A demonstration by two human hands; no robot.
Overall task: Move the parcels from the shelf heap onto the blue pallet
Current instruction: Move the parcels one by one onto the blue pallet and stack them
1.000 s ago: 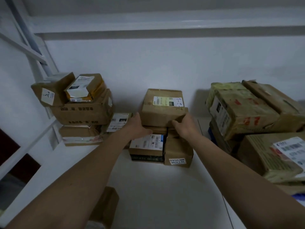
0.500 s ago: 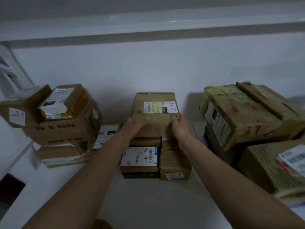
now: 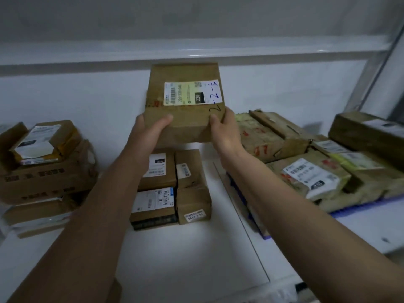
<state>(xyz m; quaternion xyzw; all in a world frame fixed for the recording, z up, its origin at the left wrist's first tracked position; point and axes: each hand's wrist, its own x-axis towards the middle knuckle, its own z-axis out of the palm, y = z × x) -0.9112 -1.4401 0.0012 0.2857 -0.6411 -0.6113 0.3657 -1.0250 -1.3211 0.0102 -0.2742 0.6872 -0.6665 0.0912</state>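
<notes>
— Gripping the brown parcel (image 3: 184, 106) with both hands, are you?
— Yes. Your left hand (image 3: 145, 133) clasps its lower left corner, thumb curled over the front; your right hand (image 3: 224, 127) clasps the lower right corner the same way.
— Where is it?
— You hold it in the air above the small stack of boxes (image 3: 172, 186) on the white shelf (image 3: 185, 254), touching none of them, its label facing you.
— And the pallet?
— Your blue pallet (image 3: 358, 205) lies to the right, loaded with parcels; only its edge shows.
</notes>
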